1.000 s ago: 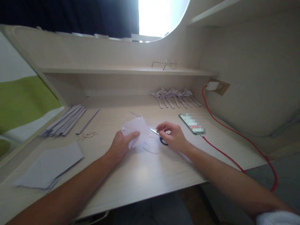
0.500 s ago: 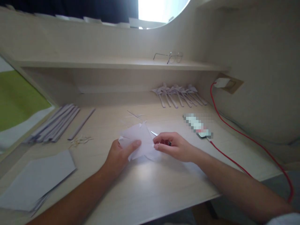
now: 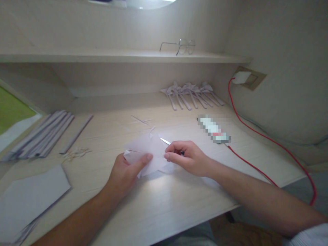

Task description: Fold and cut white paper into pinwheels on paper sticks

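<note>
My left hand [image 3: 126,174] is closed on a white sheet of paper [image 3: 155,153] with slits in it, thumb on top and fingers hidden underneath. A folded corner stands up beside the thumb. At the paper's right edge is my right hand [image 3: 189,157], closed, with thumb and forefinger tips together by the sheet. Tucked in it is a pair of scissors [image 3: 165,140], its silver blade pointing left past the fingers and a bit of dark handle showing in the palm. Small paper slivers [image 3: 140,119] lie just behind the sheet.
Rolled paper sticks [image 3: 43,136] and a single roll [image 3: 77,134] lie left, near pale scraps [image 3: 75,154] and stacked paper [image 3: 33,194]. Paper pinwheels [image 3: 189,90] rest at the back. A blurred phone [image 3: 214,129] on a red cable [image 3: 251,165] lies right. Eyeglasses [image 3: 183,47] sit on the shelf.
The view has tilted down and turned a little right. My right fingers have come slightly off the paper's edge, and more of the scissor blade shows. My left hand keeps its hold.
</note>
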The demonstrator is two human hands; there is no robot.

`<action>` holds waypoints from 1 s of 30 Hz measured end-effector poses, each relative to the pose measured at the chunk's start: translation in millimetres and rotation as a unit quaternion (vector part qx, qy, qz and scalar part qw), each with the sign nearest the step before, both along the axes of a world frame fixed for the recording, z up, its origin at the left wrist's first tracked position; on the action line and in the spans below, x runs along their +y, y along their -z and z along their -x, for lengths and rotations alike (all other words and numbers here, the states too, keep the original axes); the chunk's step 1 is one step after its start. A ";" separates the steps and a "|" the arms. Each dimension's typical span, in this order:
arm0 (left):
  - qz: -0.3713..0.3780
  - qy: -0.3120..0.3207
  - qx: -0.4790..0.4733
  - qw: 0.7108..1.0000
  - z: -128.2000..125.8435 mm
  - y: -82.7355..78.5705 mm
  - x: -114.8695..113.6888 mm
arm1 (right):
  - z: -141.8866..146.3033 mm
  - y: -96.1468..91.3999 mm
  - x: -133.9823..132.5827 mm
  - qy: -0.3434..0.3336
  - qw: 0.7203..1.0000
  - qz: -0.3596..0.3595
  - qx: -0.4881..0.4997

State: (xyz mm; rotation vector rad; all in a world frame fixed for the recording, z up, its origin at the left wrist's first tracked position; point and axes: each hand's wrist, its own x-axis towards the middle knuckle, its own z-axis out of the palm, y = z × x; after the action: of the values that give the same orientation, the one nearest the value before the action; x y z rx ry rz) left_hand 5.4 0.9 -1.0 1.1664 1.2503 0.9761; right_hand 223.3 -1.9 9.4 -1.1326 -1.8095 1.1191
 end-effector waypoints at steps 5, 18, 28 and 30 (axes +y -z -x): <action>-0.014 0.003 0.024 1.000 -1.0 -2.5 -3.0 | 1.7 5.7 -3.4 0.016 0.999 -0.041 -0.010; -0.028 -0.032 -0.065 0.997 6.8 14.9 9.7 | -39.8 -14.7 24.6 0.051 0.884 0.009 -0.464; 0.002 -0.025 -0.139 0.990 15.6 2.2 12.8 | -51.8 -2.8 42.2 0.040 0.904 0.103 -0.413; 0.010 -0.024 -0.154 0.988 15.7 -3.8 12.6 | -62.5 2.8 44.2 0.017 0.928 0.139 -0.344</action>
State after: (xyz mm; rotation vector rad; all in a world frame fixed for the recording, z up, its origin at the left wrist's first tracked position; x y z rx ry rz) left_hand -10.3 13.6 2.8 0.9314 1.0405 1.1304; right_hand 285.8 42.3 6.6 -1.8982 -2.1675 1.0515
